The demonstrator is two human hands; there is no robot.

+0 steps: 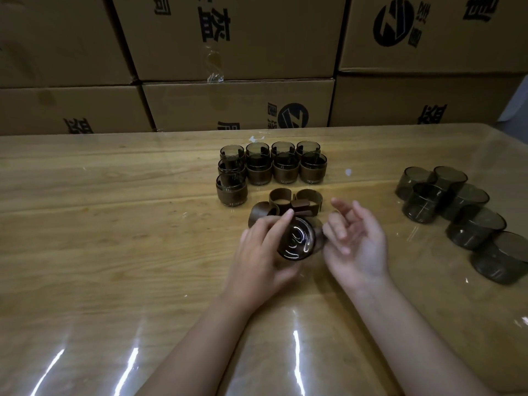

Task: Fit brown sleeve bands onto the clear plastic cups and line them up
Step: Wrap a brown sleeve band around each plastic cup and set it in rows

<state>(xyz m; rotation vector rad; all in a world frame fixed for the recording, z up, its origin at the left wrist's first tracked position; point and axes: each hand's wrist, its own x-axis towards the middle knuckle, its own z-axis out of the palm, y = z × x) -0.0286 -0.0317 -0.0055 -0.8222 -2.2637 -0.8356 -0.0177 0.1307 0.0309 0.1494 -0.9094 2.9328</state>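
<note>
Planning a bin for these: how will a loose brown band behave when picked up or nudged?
Probably springy, not floppy: the band stands on edge as an open C. Likely light, so a nudge should slide it across the glossy table. A squeeze would probably close its gap.

Table [114, 224]: light wood, grain running left to right, filling the lower view.
Film [297, 352]: clear glossy sheet over the table, wrinkled near the front.
Boxes [237, 104]: brown cardboard, stacked in rows just behind the table, closing off the back.
Print [293, 115]: black characters and round logos on box faces.
Tape [214, 67]: clear strip, peeling at a box seam.
Light: dim; white glare streaks [131, 364] on the film.
Far right: pale patch [514, 101] beyond the boxes, unclear.
</note>
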